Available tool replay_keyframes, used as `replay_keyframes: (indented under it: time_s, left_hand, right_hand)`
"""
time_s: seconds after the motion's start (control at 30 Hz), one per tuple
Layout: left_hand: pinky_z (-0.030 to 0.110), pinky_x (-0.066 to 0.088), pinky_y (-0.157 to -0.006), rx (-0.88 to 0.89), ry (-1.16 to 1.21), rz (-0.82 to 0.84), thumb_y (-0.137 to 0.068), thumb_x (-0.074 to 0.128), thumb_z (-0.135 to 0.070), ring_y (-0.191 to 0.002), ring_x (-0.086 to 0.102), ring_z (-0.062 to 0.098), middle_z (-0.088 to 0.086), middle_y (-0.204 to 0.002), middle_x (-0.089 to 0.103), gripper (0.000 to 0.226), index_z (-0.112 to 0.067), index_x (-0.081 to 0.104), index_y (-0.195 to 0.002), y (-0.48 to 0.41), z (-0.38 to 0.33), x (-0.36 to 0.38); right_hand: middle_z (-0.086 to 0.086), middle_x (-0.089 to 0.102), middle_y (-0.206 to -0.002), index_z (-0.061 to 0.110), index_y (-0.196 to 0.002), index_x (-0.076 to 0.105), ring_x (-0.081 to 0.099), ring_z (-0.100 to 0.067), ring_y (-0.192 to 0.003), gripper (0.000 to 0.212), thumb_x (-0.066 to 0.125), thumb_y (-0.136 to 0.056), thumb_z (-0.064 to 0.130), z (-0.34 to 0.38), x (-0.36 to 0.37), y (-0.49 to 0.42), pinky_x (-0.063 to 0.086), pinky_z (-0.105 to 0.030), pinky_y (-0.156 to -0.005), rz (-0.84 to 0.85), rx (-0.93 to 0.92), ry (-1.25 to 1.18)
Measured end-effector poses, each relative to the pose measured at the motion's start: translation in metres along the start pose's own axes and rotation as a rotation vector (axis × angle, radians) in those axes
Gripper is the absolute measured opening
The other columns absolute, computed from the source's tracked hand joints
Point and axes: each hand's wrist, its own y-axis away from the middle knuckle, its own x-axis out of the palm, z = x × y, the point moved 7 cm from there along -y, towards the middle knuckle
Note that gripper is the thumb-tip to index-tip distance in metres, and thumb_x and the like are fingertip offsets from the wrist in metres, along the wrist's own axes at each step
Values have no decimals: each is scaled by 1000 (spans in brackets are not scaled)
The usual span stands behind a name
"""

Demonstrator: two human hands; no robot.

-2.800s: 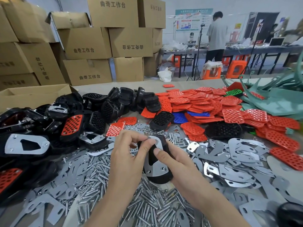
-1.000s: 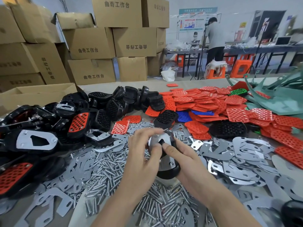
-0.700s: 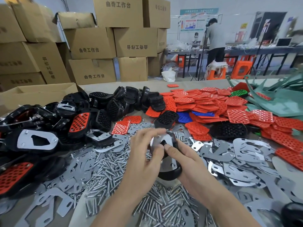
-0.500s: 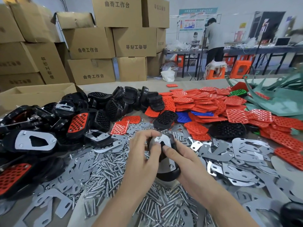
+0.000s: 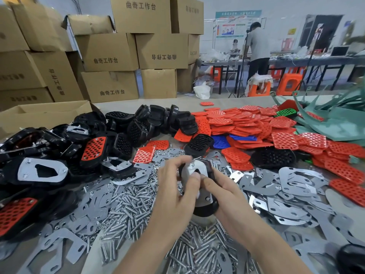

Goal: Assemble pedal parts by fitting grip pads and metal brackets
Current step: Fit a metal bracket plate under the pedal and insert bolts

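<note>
While both hands work close together over the middle of the table [image 5: 177,101], they hold a black plastic pedal body [image 5: 209,207] with a shiny silver metal bracket [image 5: 197,169] lying on its upturned face, over a heap of loose silver bolts [image 5: 130,204]. The right hand [image 5: 225,194] curls round the pedal's right edge, its thumb pressing on the bracket. The left hand [image 5: 173,194] grips from the left, thumb just beside the right thumb. Its fingertips at the pedal's far end are blurred, so they may be pinching some small fastener there, though I cannot tell.

Flat grey metal plates [image 5: 292,178] lie scattered to the right, touching the bolts. Beyond them spreads a pile of red perforated grip pads [image 5: 246,123], with a blue perforated pad [image 5: 221,141] at its near edge. Bare black pedal shells [image 5: 150,119] are heaped at the far centre, and fitted pedals with red pads [image 5: 92,149] lie at the left. Brown cardboard boxes [image 5: 106,52] stand stacked behind the table.
</note>
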Motion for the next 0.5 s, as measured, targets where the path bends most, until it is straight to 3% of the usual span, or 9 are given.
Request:
replay_keyframes:
  time_s: [0.1,0.2,0.3,0.43,0.5]
  left_hand:
    - [34,47,-98,-29,-21,-40,-97,49,-44,-119,54,8,-25,-118,54,17,-44,54,-114,-2,6,-2]
    - [28,43,-97,25,-87,-38,-98,49,-39,-122,50,7,-22,-114,56,13,-42,61,-104,-6,2,-2]
    - [19,40,-100,72,-97,-20,-95,50,-44,-129,47,10,-17,-119,55,16,-41,63,-105,-5,0,-3]
    - [38,53,-92,-59,11,-59,-92,52,-56,-113,61,6,-18,-119,60,20,-46,54,-109,-5,13,-6]
    - [38,54,-90,-45,-47,-103,-95,52,-56,-109,62,6,-19,-115,60,18,-42,55,-104,-6,13,-9]
  right_hand:
    - [-7,74,-126,28,-124,72,67,-24,-123,28,61,-98,30,-3,-2,0,50,-46,-108,-9,-9,39]
    - [-9,72,-127,28,-125,71,64,-29,-126,29,64,-97,34,-6,-2,-1,43,-54,-115,-8,-19,78]
    - [-8,73,-126,30,-125,71,66,-23,-122,34,66,-93,41,-5,-2,-2,50,-44,-109,4,-21,61]
    - [-7,75,-119,31,-123,72,70,-23,-115,28,62,-98,38,1,-4,-1,53,-41,-104,-30,-65,135]
    - [-5,75,-115,33,-123,71,71,-22,-110,26,58,-100,35,5,-1,1,56,-35,-96,-39,-109,239]
